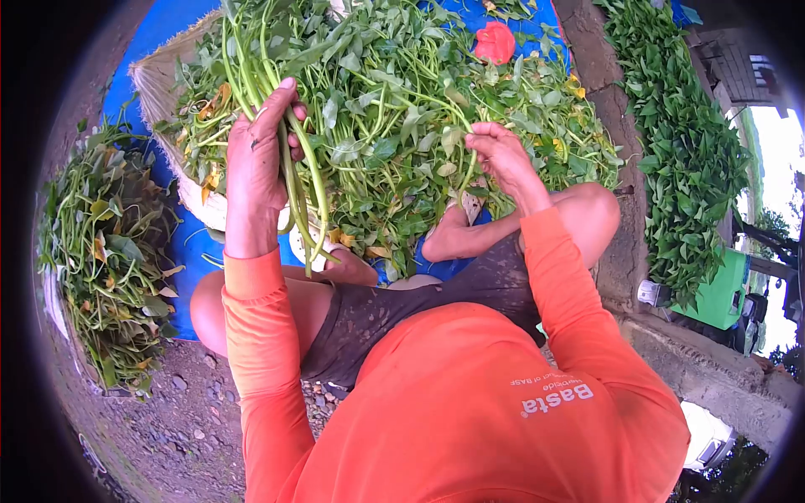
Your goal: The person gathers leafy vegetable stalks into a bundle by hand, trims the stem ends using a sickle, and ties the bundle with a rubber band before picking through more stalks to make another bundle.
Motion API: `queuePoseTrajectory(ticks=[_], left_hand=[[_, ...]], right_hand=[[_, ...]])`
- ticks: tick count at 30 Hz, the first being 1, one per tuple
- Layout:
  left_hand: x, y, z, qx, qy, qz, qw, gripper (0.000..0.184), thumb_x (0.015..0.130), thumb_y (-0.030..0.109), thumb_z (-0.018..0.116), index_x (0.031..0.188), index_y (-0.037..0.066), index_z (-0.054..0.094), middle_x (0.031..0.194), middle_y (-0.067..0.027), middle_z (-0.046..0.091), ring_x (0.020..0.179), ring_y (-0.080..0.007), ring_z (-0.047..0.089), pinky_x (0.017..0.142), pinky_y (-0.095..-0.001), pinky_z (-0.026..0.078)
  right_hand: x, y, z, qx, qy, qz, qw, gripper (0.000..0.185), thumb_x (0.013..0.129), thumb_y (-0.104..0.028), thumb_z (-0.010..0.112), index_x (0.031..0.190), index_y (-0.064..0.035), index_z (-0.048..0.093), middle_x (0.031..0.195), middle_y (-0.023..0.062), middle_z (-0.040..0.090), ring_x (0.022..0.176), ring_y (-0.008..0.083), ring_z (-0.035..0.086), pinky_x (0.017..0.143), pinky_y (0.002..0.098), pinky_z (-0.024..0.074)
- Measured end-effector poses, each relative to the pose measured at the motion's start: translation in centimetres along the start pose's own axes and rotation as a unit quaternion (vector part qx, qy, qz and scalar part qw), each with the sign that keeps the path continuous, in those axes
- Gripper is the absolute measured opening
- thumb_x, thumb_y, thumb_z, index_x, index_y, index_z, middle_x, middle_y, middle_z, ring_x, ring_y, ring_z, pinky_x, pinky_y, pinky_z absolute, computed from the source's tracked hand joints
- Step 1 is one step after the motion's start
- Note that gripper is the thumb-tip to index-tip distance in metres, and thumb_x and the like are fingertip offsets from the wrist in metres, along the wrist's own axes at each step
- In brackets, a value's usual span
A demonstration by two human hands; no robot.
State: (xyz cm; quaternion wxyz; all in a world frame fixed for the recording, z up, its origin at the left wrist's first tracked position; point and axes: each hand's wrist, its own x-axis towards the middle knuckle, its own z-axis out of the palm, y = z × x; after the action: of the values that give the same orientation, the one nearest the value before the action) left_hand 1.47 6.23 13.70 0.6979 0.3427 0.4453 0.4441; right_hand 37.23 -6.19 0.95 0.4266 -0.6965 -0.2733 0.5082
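Note:
My left hand is closed around a bunch of leafy green stems, which look like water spinach. Their leafy tops point away from me and the cut ends hang below my fist. Off to the right, my right hand pinches a single green stem between thumb and fingers. Behind and beneath both hands spreads a big heap of the same greens, with some yellowed leaves in it. My bare feet and crossed legs are at the near edge of the heap.
A blue tarp lies under the heap, with an open woven sack at its left. A second pile of greens sits far left. A red item rests on the heap. Bundled leaves line a ledge at right, near a green container.

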Motion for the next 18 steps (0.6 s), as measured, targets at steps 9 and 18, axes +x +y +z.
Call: queuePoseTrajectory(ticks=[9, 18], left_hand=[[-1.0, -4.8, 2.0, -0.007, -0.011, -0.046, 0.999, 0.025, 0.095, 0.03, 0.086, 0.091, 0.013, 0.068, 0.074, 0.0035, 0.065, 0.053, -0.005, 0.051, 0.047, -0.0206, 0.04], [-1.7, -6.1, 2.5, -0.039, -0.08, -0.033, 0.995, 0.026, 0.099, 0.036, 0.082, 0.102, 0.012, 0.073, 0.078, 0.0053, 0.063, 0.06, -0.0042, 0.053, 0.053, -0.0212, 0.04]], right_hand=[[-7.6, -6.9, 7.5, 0.234, -0.172, -0.075, 0.954, 0.031, 0.101, -0.015, 0.077, 0.129, -0.0092, 0.067, 0.105, -0.0011, 0.073, 0.09, 0.0069, 0.065, 0.073, 0.0254, 0.0496], [-9.1, -6.8, 13.4, 0.039, -0.147, -0.223, 0.963, 0.039, 0.099, -0.01, 0.077, 0.135, -0.0027, 0.066, 0.105, 0.0035, 0.068, 0.081, 0.0085, 0.061, 0.072, 0.0261, 0.0518]])
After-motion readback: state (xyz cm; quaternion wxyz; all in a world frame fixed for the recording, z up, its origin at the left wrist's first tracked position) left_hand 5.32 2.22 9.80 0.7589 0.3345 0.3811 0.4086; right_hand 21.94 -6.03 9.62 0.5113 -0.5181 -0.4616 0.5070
